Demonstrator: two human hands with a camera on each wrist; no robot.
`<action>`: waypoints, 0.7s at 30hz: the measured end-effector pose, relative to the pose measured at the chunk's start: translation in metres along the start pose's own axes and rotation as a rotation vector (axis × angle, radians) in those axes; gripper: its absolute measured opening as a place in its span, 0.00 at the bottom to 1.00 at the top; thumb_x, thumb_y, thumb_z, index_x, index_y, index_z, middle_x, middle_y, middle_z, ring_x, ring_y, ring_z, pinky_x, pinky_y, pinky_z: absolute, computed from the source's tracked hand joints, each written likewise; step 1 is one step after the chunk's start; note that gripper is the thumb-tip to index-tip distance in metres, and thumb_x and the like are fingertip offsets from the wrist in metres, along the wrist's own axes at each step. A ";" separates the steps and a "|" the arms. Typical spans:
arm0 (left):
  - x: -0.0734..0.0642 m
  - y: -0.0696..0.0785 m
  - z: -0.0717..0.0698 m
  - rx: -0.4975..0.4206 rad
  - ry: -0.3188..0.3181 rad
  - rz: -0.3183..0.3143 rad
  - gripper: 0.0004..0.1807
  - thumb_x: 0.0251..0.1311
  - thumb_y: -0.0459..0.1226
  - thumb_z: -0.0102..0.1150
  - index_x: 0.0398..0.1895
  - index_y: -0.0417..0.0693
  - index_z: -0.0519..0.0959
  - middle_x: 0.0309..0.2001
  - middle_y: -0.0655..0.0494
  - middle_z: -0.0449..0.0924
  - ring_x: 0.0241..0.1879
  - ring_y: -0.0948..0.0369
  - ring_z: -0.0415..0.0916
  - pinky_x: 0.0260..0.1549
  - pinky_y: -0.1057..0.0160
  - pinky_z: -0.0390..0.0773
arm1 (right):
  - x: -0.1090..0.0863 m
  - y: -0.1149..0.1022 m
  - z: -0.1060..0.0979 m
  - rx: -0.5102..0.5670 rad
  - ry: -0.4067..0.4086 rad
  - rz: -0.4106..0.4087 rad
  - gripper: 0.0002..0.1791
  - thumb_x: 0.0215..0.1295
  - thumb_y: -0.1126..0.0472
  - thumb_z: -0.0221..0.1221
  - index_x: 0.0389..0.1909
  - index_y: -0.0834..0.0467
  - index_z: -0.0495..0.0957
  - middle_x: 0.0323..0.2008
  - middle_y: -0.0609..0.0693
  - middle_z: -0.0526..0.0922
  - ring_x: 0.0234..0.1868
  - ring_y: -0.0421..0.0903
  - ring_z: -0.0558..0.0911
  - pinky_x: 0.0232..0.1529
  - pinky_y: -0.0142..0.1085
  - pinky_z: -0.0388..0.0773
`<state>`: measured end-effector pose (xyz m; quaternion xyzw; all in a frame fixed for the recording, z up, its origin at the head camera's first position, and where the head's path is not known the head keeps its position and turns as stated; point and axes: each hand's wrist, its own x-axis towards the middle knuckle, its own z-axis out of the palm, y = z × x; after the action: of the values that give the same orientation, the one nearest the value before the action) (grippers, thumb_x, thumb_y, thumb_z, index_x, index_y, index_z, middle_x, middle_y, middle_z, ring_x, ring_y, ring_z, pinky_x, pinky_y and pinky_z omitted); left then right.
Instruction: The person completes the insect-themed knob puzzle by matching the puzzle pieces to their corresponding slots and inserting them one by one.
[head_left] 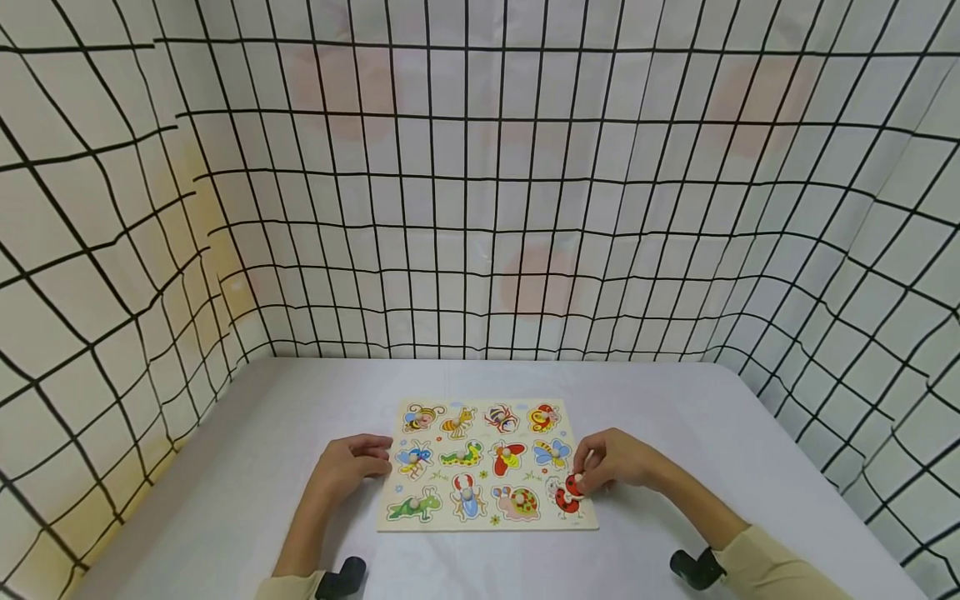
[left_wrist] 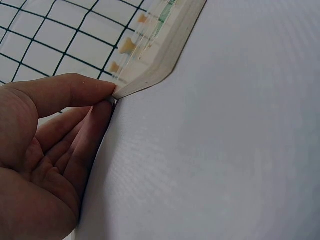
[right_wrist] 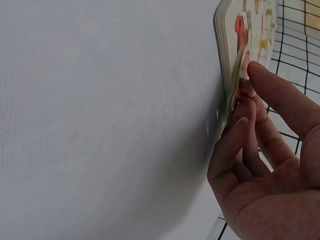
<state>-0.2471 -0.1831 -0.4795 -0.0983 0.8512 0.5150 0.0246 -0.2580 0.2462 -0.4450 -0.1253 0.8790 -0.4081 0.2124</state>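
Observation:
A wooden peg puzzle board point(head_left: 437, 527) printed with bugs lies flat on the white table. My right hand point(head_left: 617, 461) is at its near right corner, pinching a red ladybug puzzle piece point(head_left: 573, 485) between thumb and fingertips. In the right wrist view that piece point(right_wrist: 239, 70) tilts against the board's corner, its knob partly hidden by the fingers. A ladybug picture point(head_left: 567, 502) shows on the board just below the piece. My left hand point(head_left: 347, 468) rests on the table, and its thumb and fingertips touch the board's left edge point(left_wrist: 150, 80).
Other knobbed bug pieces sit in the board, among them a snail point(head_left: 519, 502), a blue beetle point(head_left: 468, 497) and a green grasshopper point(head_left: 415, 505). White walls with a black grid point(head_left: 480, 250) enclose the table point(head_left: 300, 392). Black straps point(head_left: 697, 568) circle both wrists.

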 end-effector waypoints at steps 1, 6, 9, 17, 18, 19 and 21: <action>0.000 0.000 0.000 0.000 0.002 -0.002 0.19 0.55 0.31 0.70 0.52 0.43 0.85 0.35 0.54 0.85 0.34 0.58 0.79 0.40 0.60 0.78 | 0.000 0.001 0.000 -0.001 0.001 -0.002 0.13 0.51 0.63 0.75 0.35 0.60 0.82 0.24 0.47 0.82 0.26 0.42 0.76 0.27 0.35 0.73; 0.000 0.000 0.001 0.004 0.008 -0.012 0.19 0.55 0.30 0.70 0.52 0.44 0.86 0.34 0.54 0.85 0.36 0.57 0.78 0.41 0.60 0.78 | 0.001 0.001 0.002 -0.016 0.002 -0.008 0.11 0.52 0.62 0.74 0.34 0.59 0.82 0.22 0.46 0.81 0.25 0.42 0.75 0.26 0.34 0.72; -0.001 0.001 0.000 0.003 0.008 -0.011 0.19 0.55 0.30 0.70 0.52 0.43 0.86 0.34 0.54 0.85 0.35 0.57 0.78 0.41 0.61 0.77 | 0.002 -0.001 0.003 -0.027 0.003 -0.004 0.10 0.53 0.62 0.73 0.34 0.58 0.83 0.22 0.47 0.81 0.25 0.43 0.75 0.27 0.34 0.72; -0.002 0.003 0.000 -0.014 0.006 -0.006 0.19 0.55 0.30 0.70 0.52 0.42 0.85 0.35 0.53 0.85 0.33 0.58 0.79 0.40 0.62 0.79 | 0.002 -0.008 0.004 -0.046 -0.033 -0.019 0.08 0.52 0.66 0.70 0.34 0.56 0.85 0.24 0.47 0.82 0.27 0.43 0.76 0.28 0.35 0.73; -0.002 0.003 0.000 -0.014 0.005 -0.005 0.19 0.55 0.30 0.70 0.52 0.42 0.85 0.35 0.52 0.84 0.33 0.58 0.79 0.39 0.62 0.79 | 0.003 -0.009 0.004 -0.045 -0.040 -0.020 0.08 0.52 0.66 0.70 0.34 0.56 0.85 0.24 0.47 0.82 0.27 0.43 0.76 0.28 0.35 0.73; -0.002 0.002 0.000 -0.015 0.005 -0.006 0.19 0.55 0.31 0.70 0.52 0.42 0.85 0.35 0.53 0.84 0.33 0.58 0.79 0.39 0.62 0.78 | 0.003 -0.009 0.004 -0.046 -0.045 -0.024 0.08 0.52 0.67 0.70 0.34 0.56 0.85 0.24 0.47 0.82 0.27 0.43 0.76 0.29 0.35 0.73; -0.002 0.002 0.000 -0.015 0.003 -0.007 0.18 0.55 0.31 0.70 0.52 0.42 0.85 0.35 0.53 0.84 0.33 0.58 0.79 0.39 0.62 0.78 | 0.003 -0.012 0.005 -0.043 -0.058 -0.029 0.08 0.52 0.67 0.70 0.34 0.56 0.85 0.24 0.48 0.82 0.27 0.43 0.76 0.29 0.35 0.73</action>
<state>-0.2456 -0.1815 -0.4774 -0.1023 0.8470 0.5211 0.0243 -0.2578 0.2341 -0.4399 -0.1545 0.8792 -0.3882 0.2289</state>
